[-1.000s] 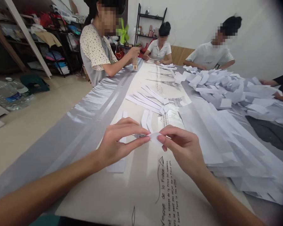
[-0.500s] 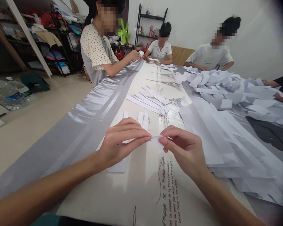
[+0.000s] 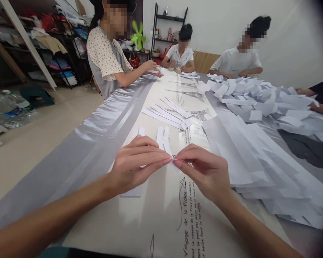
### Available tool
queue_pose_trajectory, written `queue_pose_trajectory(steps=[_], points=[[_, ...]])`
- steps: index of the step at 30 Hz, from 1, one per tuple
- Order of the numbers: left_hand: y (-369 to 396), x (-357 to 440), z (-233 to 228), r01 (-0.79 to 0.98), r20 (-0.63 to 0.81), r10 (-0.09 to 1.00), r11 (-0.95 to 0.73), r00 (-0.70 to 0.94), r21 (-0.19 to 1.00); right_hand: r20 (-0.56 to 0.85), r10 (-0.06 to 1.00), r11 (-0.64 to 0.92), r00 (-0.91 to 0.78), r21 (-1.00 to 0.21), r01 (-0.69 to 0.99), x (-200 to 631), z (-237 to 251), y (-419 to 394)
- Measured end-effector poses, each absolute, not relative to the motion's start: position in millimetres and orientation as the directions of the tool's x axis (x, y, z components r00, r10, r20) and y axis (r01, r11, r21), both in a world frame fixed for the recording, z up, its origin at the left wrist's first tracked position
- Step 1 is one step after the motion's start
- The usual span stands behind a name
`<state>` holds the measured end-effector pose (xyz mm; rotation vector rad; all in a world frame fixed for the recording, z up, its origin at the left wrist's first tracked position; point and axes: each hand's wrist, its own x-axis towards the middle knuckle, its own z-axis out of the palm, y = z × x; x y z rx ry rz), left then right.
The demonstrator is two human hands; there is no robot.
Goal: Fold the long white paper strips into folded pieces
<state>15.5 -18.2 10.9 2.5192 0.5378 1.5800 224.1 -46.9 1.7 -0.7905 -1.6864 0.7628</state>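
Above the table, my left hand point(image 3: 141, 161) and my right hand point(image 3: 204, 170) meet fingertip to fingertip, both pinching a small piece of white paper point(image 3: 173, 159). Most of that paper is hidden by the fingers. Just beyond them, white paper strips point(image 3: 160, 135) lie on the printed table cover point(image 3: 161, 222), and another white strip point(image 3: 131, 191) shows partly beneath my left forearm. Farther off, several folded strips point(image 3: 165, 115) are fanned out.
Large white sheets point(image 3: 239, 154) overlap in a stack at the right. Behind them spreads a heap of small paper pieces point(image 3: 258, 95). Co-workers sit around the far end, one in a dotted sleeve point(image 3: 107, 53) at the left. A dark cloth point(image 3: 307, 147) lies at the right.
My right fingertips have moved left to the left ones, and the paper between them now shows only as a thin edge. At the far left, the co-worker's hands have come down slightly.
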Motion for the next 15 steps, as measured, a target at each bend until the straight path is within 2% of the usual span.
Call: queue_pose_trajectory(steps=[6, 12, 15], points=[[-12.8, 15.8, 9.1, 0.188, 0.822, 0.397, -0.918, 0.408, 0.350, 0.506, 0.830, 0.540, -0.235, -0.834, 0.112, 226.6, 0.5, -48.1], [-12.7, 18.5, 8.9, 0.120, 0.803, 0.371, -0.926, 0.467, 0.358, 0.397, 0.860, 0.449, -0.319, -0.887, 0.109, 226.2, 4.9, -46.3], [-9.6, 13.0, 11.5, 0.127, 0.745, 0.417, -0.901, 0.520, 0.415, 0.309, 0.882, 0.377, -0.355, -0.915, 0.142, 225.9, 5.4, -45.2]])
